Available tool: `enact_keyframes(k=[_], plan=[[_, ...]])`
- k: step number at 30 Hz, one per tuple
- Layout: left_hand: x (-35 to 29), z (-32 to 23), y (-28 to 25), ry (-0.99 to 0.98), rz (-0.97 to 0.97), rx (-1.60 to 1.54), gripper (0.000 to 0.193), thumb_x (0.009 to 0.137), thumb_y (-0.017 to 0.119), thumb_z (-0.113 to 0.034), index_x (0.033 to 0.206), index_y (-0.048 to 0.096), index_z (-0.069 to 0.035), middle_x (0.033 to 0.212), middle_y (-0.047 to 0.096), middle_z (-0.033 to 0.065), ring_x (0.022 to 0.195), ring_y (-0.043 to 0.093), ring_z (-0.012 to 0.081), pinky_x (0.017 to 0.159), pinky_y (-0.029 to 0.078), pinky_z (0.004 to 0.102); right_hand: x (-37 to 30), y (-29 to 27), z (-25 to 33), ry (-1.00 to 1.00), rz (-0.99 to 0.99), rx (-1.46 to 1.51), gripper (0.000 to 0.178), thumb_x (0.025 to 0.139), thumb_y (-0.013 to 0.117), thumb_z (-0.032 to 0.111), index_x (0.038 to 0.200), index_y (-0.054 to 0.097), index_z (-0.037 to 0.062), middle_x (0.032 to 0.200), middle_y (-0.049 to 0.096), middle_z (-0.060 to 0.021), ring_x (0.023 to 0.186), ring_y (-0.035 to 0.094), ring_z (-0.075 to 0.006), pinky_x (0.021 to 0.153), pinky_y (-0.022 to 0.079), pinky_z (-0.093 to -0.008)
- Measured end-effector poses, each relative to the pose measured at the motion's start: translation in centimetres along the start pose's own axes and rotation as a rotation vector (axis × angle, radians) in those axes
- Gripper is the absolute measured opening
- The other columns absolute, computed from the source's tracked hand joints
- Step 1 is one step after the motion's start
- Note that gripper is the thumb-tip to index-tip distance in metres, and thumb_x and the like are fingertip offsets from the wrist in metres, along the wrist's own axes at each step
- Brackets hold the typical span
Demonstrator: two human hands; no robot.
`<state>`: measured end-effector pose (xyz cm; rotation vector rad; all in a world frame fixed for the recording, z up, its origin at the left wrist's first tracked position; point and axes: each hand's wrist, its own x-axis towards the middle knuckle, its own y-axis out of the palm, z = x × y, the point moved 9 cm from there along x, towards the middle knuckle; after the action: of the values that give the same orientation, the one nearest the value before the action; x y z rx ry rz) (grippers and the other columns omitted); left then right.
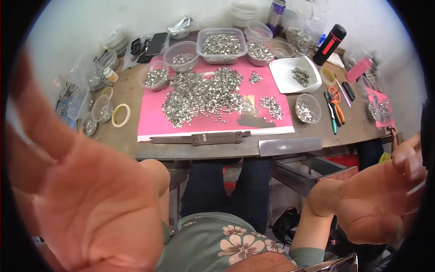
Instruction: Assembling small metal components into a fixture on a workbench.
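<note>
My left hand [97, 199] is raised close to the camera at the left, palm showing and fingers stretched upward, with nothing in it. At the right my right hand [369, 201] is held up too, its palm turned to view and its fingers apart and slightly bent, also holding nothing. Both hands are off the table. Beyond them a pink mat [149, 111] carries a wide heap of small silvery metal parts [199, 97] and two smaller piles. A dark grey flat metal tool [217, 138] lies along the mat's near edge.
Tubs of metal parts line the back, including a rectangular tub [222, 31]. To the right are a white tray [283, 84], a small round tub [308, 97], orange-handled scissors [335, 102] and a black bottle [330, 45]. Tape rolls [121, 115] lie left. A metal plate [290, 146] sits at the near edge.
</note>
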<state>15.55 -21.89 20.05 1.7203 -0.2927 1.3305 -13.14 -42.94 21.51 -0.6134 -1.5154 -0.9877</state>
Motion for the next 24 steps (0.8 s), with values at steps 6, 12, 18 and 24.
enact_keyframes(k=[6,12,18,24], plan=[[-2.4,-0.2,3.7,-0.003,0.015,0.086,0.053,0.104,0.042,-0.042,0.139,0.052,-0.003,0.137,0.054,0.0275,0.131,0.050,0.0453,0.113,0.033,0.0686,-1.1,0.7,-1.1,0.051,0.060,-0.092,0.055,0.100,0.042,0.040,0.117,0.055,-0.0111,0.091,0.059,-0.0205,0.077,0.055,-0.0301,0.105,0.039,-0.0505],[-1.7,1.3,3.0,0.006,0.005,0.112,0.053,0.104,0.042,-0.042,0.139,0.051,-0.003,0.137,0.054,0.0272,0.131,0.050,0.0454,0.113,0.034,0.0684,-1.3,0.5,-1.9,0.046,0.135,-0.221,0.055,0.101,0.042,0.040,0.116,0.056,-0.0112,0.094,0.062,-0.0222,0.080,0.059,-0.0315,0.100,0.043,-0.0478],[-0.4,1.2,0.7,0.000,-0.004,0.169,0.053,0.104,0.042,-0.041,0.139,0.051,-0.003,0.137,0.054,0.0269,0.131,0.050,0.0455,0.113,0.034,0.0681,-1.3,-1.8,-2.9,0.069,0.215,-0.335,0.055,0.102,0.041,0.040,0.116,0.057,-0.0113,0.098,0.065,-0.0240,0.083,0.062,-0.0329,0.096,0.047,-0.0451],[0.0,2.0,0.7,-0.020,0.041,0.228,0.053,0.104,0.042,-0.041,0.140,0.051,-0.003,0.137,0.055,0.0265,0.132,0.050,0.0456,0.113,0.034,0.0679,-2.0,-0.5,-3.2,0.122,0.251,-0.457,0.055,0.104,0.041,0.040,0.116,0.058,-0.0114,0.101,0.067,-0.0257,0.087,0.066,-0.0343,0.092,0.051,-0.0424]])
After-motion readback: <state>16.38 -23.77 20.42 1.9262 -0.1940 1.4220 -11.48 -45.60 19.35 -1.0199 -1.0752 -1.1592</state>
